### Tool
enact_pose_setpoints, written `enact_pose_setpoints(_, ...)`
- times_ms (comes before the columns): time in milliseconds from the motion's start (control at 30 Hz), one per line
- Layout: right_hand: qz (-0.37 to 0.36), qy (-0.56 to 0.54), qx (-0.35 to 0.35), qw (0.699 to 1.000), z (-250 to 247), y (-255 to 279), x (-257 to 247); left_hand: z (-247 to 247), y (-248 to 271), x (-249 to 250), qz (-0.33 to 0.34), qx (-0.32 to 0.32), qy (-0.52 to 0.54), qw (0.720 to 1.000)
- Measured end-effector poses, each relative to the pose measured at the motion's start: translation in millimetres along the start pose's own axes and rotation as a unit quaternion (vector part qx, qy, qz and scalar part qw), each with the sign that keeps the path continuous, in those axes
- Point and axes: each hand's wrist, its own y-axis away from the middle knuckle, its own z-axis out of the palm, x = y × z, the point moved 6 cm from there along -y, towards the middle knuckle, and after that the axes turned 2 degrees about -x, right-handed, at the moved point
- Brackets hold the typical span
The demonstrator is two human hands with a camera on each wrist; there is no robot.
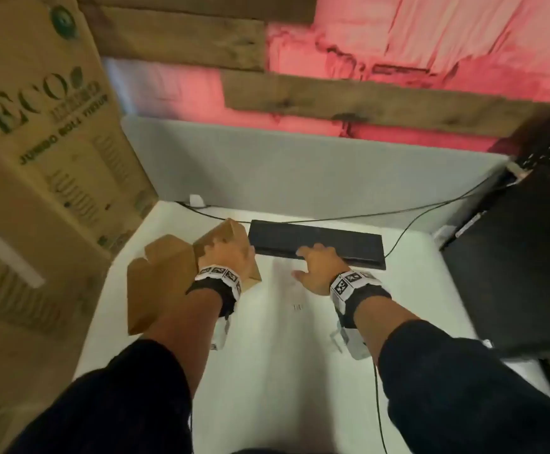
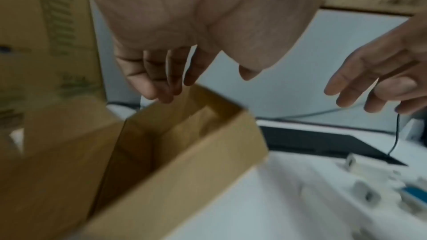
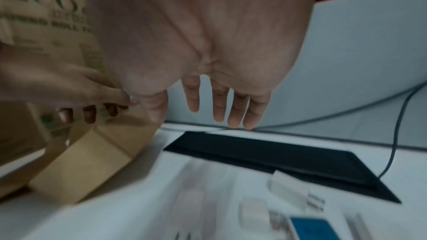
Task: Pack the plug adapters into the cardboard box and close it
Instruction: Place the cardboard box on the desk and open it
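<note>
The cardboard box (image 1: 224,247) sits at about ten o'clock on the white surface (image 1: 267,371), its lid flap (image 1: 162,283) thrown back toward the left. The left hand (image 1: 226,257) rests over the box's open top with loose, nearly straight fingers (image 2: 159,87) touching its far wall; its grip closes on nothing. The right hand (image 1: 319,268) hovers flat and spread at about one o'clock, just in front of a black bar (image 1: 316,242), also empty.

The step in hand looks like steadying the box while fetching the first adapter. It would go best with the left hand holding the wall firmly so the box cannot slide, and the right dropping back to pick pieces up one at a time.

Counted: one box, two hands, one black bar, one large printed carton (image 1: 48,132) at nine o'clock. The plug adapters (image 3: 289,189) lie blurred and pale below the right hand; at least two, exact number unclear.
</note>
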Motion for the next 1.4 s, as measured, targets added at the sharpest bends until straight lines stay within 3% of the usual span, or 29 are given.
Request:
enact_pose_setpoints(200, 0.017, 0.043, -0.081, 0.996, 79, -15, 2, 74, 18, -12, 0.054, -0.130, 0.061, 0.988)
enact_pose_setpoints(300, 0.023, 0.056, -0.109, 0.992, 100, -27, 3, 101, 25, -15, 0.105, -0.148, 0.002, 0.983)
enact_pose_setpoints(367, 0.019, 0.072, -0.124, 0.990, 112, -32, 5, 107, 30, -14, 0.148, -0.127, -0.051, 0.979)
enact_pose_setpoints(467, 0.003, 0.080, -0.074, 0.994, 115, -40, 6, 111, 31, -17, 0.195, -0.113, -0.070, 0.972)
enact_pose_setpoints(567, -0.001, 0.005, -0.038, 0.999, 111, -41, 10, 110, 37, -26, 0.225, -0.090, -0.041, 0.969)
enact_pose_setpoints(633, -0.016, -0.059, 0.015, 0.998, 100, -38, 10, 104, 41, -33, 0.234, -0.040, -0.018, 0.971)
enact_pose_setpoints(733, -0.038, -0.152, 0.157, 0.975, 71, -29, 5, 97, 44, -51, 0.158, -0.003, 0.042, 0.986)
enact_pose_setpoints(833, -0.079, -0.185, 0.222, 0.954, 48, -23, -10, 81, 45, -75, -0.011, 0.068, 0.172, 0.983)
enact_pose_setpoints(867, -0.097, -0.183, 0.208, 0.956, 45, -26, -17, 79, 45, -86, -0.089, 0.072, 0.241, 0.964)
enact_pose_setpoints(933, -0.124, -0.167, 0.153, 0.966, 46, -34, -34, 86, 40, -106, -0.247, 0.027, 0.376, 0.893)
enact_pose_setpoints(1000, -0.130, -0.139, 0.099, 0.977, 49, -43, -53, 92, 32, -112, -0.317, -0.048, 0.442, 0.838)
enact_pose_setpoints(1067, -0.128, -0.095, 0.058, 0.985, 54, -53, -72, 95, 21, -109, -0.297, -0.104, 0.495, 0.810)
enact_pose_setpoints(1267, -0.128, 0.034, -0.041, 0.990, 84, -80, -116, 101, 16, -97, -0.232, -0.216, 0.517, 0.795)
enact_pose_setpoints(1400, -0.128, 0.035, -0.060, 0.989, 111, -82, -126, 100, 23, -84, -0.187, -0.238, 0.477, 0.825)
